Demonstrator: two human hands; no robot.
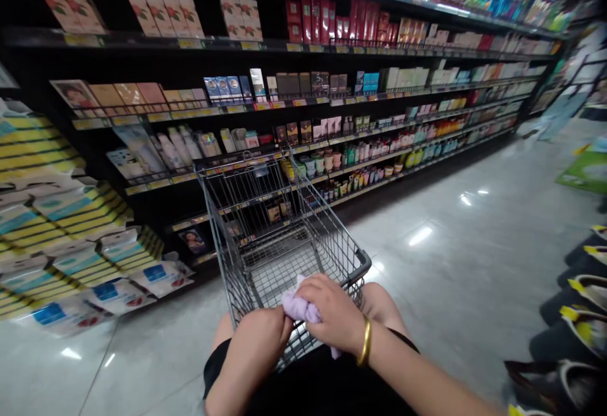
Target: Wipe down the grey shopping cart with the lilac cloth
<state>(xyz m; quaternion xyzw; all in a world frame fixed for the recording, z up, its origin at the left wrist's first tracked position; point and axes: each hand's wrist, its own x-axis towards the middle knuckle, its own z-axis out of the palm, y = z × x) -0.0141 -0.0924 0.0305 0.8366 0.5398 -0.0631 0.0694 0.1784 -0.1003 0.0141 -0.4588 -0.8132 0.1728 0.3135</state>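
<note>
A wire shopping cart (284, 264) stands directly before me, between my bent knees, and its basket shows bare wire mesh. My right hand (332, 312) is closed around a bunched light purple cloth (301, 308) over the near end of the cart; a strip of the cloth hangs below the palm. Just left of the cloth, my left hand (263, 334) is curled into a fist, its thumb side close against the cloth. What the left fingers hold is hidden behind the hand. A gold bracelet (364, 340) circles my right wrist.
Long dark shelves (279, 103) of boxed and bottled goods run behind the cart. Stacked yellow-and-white packages (71, 239) stand at left. Several black buckets (564, 334) with yellow tags line the right side. A blurred person (569, 100) is far right on the grey floor (474, 245).
</note>
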